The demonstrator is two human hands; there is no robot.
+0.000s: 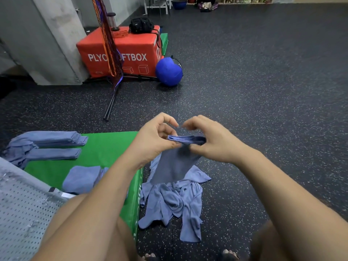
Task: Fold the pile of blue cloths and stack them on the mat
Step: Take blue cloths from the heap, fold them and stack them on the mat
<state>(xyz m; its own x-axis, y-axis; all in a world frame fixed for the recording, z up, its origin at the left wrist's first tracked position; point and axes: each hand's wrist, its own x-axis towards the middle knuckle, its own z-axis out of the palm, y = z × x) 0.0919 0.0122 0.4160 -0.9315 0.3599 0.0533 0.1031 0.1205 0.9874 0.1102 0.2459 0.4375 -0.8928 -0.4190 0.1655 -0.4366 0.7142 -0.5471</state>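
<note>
I'm seeing left hand and right hand both pinching the folded top edge of one blue cloth, hanging above the loose pile on the floor. Folded cloths are lying on the green mat, probably three stacks.

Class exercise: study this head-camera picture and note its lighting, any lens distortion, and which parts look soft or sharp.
Head view: even indoor light, no strong glare, only faint shadow beneath the pile; wide-angle bending curves the pillar and stretches the forearms; both hands and the held cloth are sharp, the far shelves softer.
</note>
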